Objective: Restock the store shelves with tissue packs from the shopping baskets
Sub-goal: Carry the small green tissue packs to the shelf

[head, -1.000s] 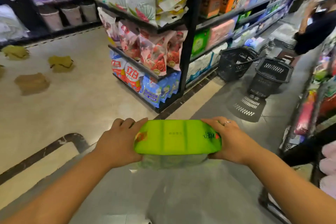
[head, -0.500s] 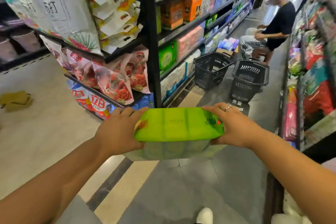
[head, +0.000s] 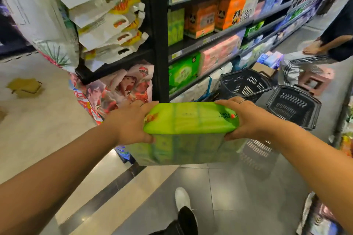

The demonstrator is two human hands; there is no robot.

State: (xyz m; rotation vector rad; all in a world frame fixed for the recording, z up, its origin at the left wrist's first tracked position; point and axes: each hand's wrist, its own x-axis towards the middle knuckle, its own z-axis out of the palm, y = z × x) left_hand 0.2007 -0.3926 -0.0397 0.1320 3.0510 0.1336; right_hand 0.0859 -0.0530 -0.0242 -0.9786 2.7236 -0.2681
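Pack (head: 191, 118) is being clasped endwise, left grip (head: 131, 123) and right grip (head: 254, 120) curling round it; carrying it level toward the centre shelf (head: 193, 45) is probably helping.

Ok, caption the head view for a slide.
Left hand and right hand grip a green tissue pack by its ends; two black baskets stand ahead beside stocked shelves.

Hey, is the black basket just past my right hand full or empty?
Empty: the black basket shows only its bare slotted walls and bottom inside, with no packs visible.
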